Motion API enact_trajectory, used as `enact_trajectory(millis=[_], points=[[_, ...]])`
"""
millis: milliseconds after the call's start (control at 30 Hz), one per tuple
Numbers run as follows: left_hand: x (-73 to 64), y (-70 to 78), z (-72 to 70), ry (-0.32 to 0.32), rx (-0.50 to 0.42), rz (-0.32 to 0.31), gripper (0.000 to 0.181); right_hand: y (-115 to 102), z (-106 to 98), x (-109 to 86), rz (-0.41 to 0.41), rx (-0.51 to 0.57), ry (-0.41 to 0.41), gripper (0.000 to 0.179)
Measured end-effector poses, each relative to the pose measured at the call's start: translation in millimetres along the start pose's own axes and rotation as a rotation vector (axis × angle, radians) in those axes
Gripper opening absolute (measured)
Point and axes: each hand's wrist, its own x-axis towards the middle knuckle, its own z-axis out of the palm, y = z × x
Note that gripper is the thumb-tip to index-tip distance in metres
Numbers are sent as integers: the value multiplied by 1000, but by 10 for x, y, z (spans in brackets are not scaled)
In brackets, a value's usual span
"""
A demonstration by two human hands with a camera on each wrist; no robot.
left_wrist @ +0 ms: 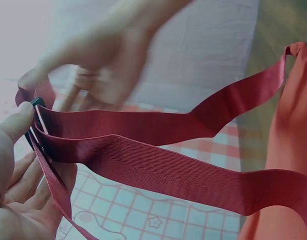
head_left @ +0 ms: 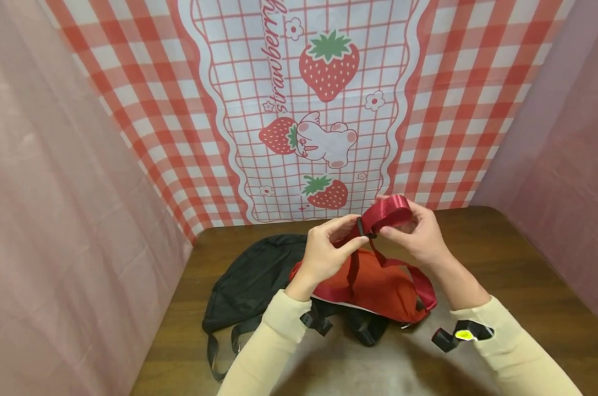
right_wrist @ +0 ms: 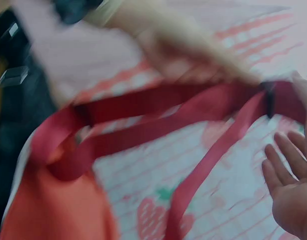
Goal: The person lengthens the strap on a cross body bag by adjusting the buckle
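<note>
My left hand point(head_left: 325, 248) pinches the black slide buckle point(left_wrist: 41, 125) of a red webbing strap point(left_wrist: 143, 165), thumb on one side and fingers behind. Beyond the buckle the strap bends into a raised loop point(head_left: 396, 208). Beside that loop is my right hand point(head_left: 421, 234), its thumb and fingers apart; in the right wrist view its fingers point(right_wrist: 283, 165) are loosely extended. Whether it touches the loop is unclear through blur. Two lengths of strap run back to an orange-red bag point(head_left: 378, 286) lying on the table, and a loose strap end point(right_wrist: 186, 200) hangs from the buckle.
A black bag point(head_left: 254, 275) with thin straps lies left of and partly under the orange-red bag on the wooden table point(head_left: 502, 258). A checked strawberry cloth point(head_left: 323, 126) hangs behind. Pale curtains point(head_left: 81, 192) stand at both sides.
</note>
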Motion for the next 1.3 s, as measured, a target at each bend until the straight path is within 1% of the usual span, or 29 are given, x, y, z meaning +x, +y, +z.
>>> enact_trajectory(millis=[100,167,300,367,433,500,600,733,800,867,1000,1100,1167,1300], points=[[12,17,-27,19,3,8,44,160,-24,-72,38,-150,-92,45],[18,24,-38,25,4,9,43,232,-16,-90,47,-187,-134,40],[30,33,-54,21,5,11,43,290,-4,-106,61,-214,-121,31],[32,39,-59,25,2,13,44,300,-28,-135,82,-257,-129,32],[35,43,-64,30,1,16,44,320,-69,-178,102,-307,-155,34],[36,48,-68,36,-2,15,45,341,-100,-214,116,-336,-183,40],[36,50,-63,30,-5,17,45,368,-103,-233,89,-330,-193,44],[28,49,-52,14,1,16,44,357,-26,-197,-6,-303,-162,39],[24,47,-52,14,4,17,44,342,7,-184,-44,-321,-154,35],[21,52,-68,20,6,18,45,339,24,-193,-63,-363,-153,34],[22,55,-103,33,13,19,45,367,-1,-253,-66,-477,-189,39],[24,54,-95,32,8,17,45,378,-34,-285,-59,-520,-210,42],[22,57,-84,27,1,19,45,366,-28,-276,-52,-512,-200,45],[18,62,-50,17,-5,29,44,304,31,-204,-45,-443,-157,50]])
